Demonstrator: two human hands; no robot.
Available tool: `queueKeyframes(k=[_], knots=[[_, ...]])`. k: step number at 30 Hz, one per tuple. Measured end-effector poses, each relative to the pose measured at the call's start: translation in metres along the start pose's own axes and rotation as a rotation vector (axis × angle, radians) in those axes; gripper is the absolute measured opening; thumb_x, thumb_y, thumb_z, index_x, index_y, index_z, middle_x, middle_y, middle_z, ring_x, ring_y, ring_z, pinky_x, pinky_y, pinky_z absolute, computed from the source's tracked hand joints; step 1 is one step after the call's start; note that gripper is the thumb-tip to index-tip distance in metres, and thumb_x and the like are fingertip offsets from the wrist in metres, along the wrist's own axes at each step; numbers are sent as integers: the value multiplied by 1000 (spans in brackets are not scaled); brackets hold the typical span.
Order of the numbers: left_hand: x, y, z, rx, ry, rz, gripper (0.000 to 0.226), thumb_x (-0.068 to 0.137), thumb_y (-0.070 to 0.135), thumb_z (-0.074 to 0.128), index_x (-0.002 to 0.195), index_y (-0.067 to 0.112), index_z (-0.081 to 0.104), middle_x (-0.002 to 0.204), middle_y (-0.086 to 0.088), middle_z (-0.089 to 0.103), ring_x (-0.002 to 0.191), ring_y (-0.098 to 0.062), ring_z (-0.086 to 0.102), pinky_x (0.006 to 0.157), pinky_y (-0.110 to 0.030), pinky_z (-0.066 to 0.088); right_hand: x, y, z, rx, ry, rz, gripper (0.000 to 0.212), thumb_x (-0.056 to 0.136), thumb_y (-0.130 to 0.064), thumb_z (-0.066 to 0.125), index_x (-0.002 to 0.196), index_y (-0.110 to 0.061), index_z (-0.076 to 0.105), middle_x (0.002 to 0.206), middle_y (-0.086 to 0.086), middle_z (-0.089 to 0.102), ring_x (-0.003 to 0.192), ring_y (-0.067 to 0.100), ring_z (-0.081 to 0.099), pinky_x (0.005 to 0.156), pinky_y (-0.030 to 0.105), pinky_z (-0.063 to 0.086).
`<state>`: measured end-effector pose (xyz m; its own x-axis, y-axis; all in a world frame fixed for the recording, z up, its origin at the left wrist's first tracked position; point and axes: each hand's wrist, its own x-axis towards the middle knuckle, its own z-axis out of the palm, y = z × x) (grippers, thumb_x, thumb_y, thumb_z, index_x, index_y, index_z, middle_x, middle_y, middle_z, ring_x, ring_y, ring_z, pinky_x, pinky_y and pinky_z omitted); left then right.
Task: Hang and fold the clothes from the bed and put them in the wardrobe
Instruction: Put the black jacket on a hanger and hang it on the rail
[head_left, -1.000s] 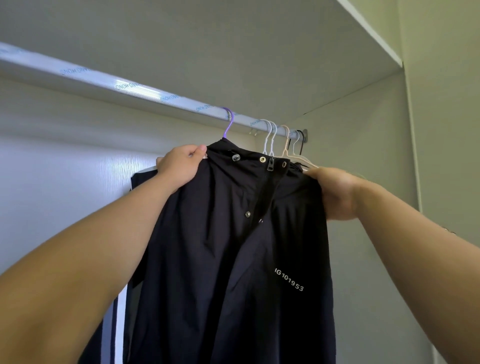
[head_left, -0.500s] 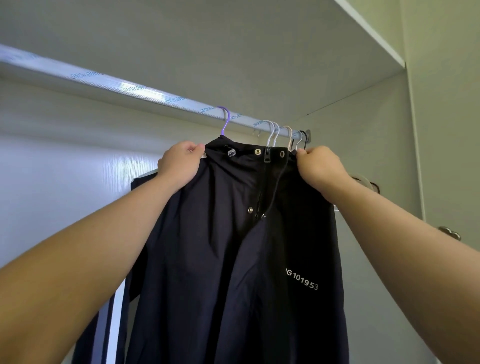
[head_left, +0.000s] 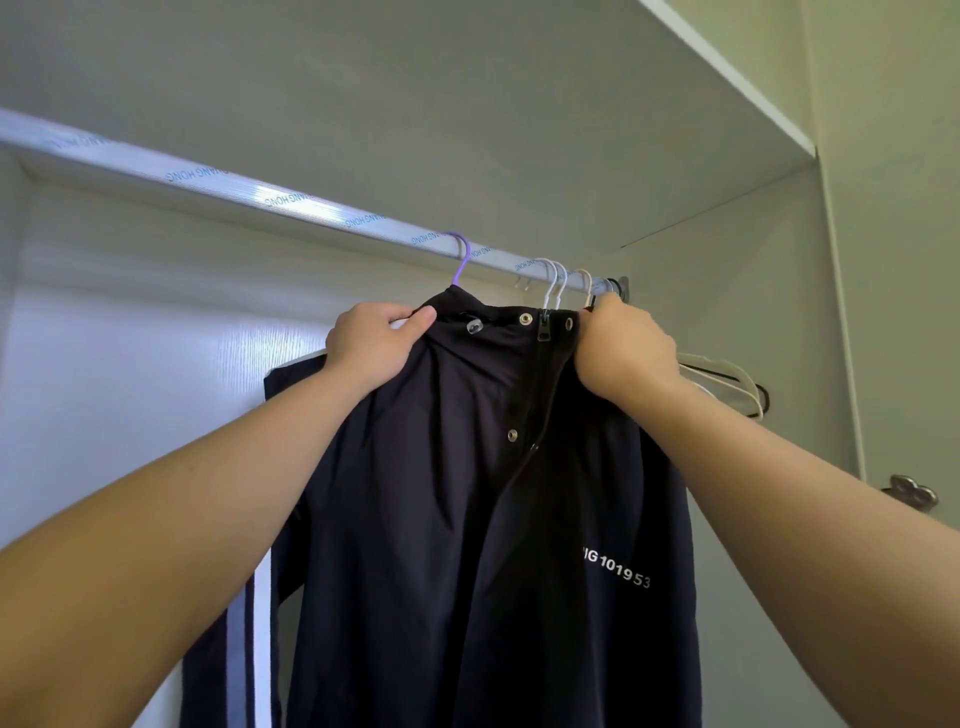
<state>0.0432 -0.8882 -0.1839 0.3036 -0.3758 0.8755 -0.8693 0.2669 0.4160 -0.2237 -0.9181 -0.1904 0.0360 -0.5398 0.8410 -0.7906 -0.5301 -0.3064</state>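
Right hand (head_left: 626, 348) has climbed up to the collar (head_left: 519, 327), apparently pinching its 3 o'clock end; left hand (head_left: 371, 345) grips the 9 o'clock end; dark jacket (head_left: 457, 545) hangs from the rail (head_left: 311, 208) (purple hanger (head_left: 461, 260)).

Spare hangers (head_left: 719, 375) hooking overhead just above my right hand (head_left: 626, 345), two white, one beige; arms poking out just right of that hand, black one among them. Dark garment (head_left: 249, 623) with white stripes hanging behind, down below my left hand (head_left: 374, 345). Flower-shaped metal knob (head_left: 911, 491) showing far right, lower than both hands, near edge of view.
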Motion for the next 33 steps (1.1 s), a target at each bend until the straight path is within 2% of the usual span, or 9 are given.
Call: queueKeyframes(k=[5,9,12,15,18,20,22,27,33], knots=[[-3,0,1,-2,83,-8,36,94,56,60,95,26,80,98,-2,76,105,-28,64,93,-46,52,3,-27,9,-76,77,-81,29,92,-1,48,121,-5,47,108,15,65,106,38,61,88,43,42],[-5,6,4,71,108,8,30,97,52,58,103,33,79,104,1,76,108,-27,63,94,-43,50,6,-50,20,-50,127,-197,15,96,-4,50,110,-8,47,109,16,63,99,39,62,74,40,38],[-5,5,4,57,92,17,29,98,48,58,98,29,80,88,-2,74,93,-27,62,82,-37,52,2,-76,32,-25,134,-383,6,100,-15,50,101,-15,45,102,12,66,95,37,61,71,38,31],[-3,-1,3,-15,45,-8,40,98,44,59,80,13,76,69,-14,61,70,-22,48,65,-30,40,6,-85,43,17,65,-380,13,106,-26,43,110,-16,50,105,8,66,102,35,60,84,45,36],[0,-8,2,-10,19,-15,45,99,45,57,77,9,71,74,-21,62,68,-20,45,63,-32,38,14,-68,47,130,-12,-326,28,107,-41,37,120,-25,55,116,3,64,109,32,58,102,56,37],[2,-11,3,-3,12,-7,49,99,47,57,88,0,64,84,-19,70,72,-21,53,70,-37,48,15,-52,51,99,34,-386,32,105,-47,40,128,-30,55,125,4,59,112,31,57,94,48,40],[2,-16,3,-46,-7,-8,43,97,48,61,78,9,59,94,-14,74,80,-19,61,80,-38,53,14,-37,55,13,89,-443,33,105,-47,41,129,-27,53,122,8,59,110,33,56,83,40,36],[-4,-35,-14,2,-113,68,21,91,38,73,108,25,79,90,14,73,89,-2,65,67,-2,38,13,-20,60,-50,158,-430,29,106,-38,39,120,-15,52,106,14,57,97,37,52,76,38,25],[-5,-54,-37,46,-105,129,24,100,41,61,115,30,77,112,10,75,95,7,60,83,-7,42,9,-24,72,80,149,-353,27,106,-36,38,117,-16,52,109,11,57,105,37,49,86,42,26]])
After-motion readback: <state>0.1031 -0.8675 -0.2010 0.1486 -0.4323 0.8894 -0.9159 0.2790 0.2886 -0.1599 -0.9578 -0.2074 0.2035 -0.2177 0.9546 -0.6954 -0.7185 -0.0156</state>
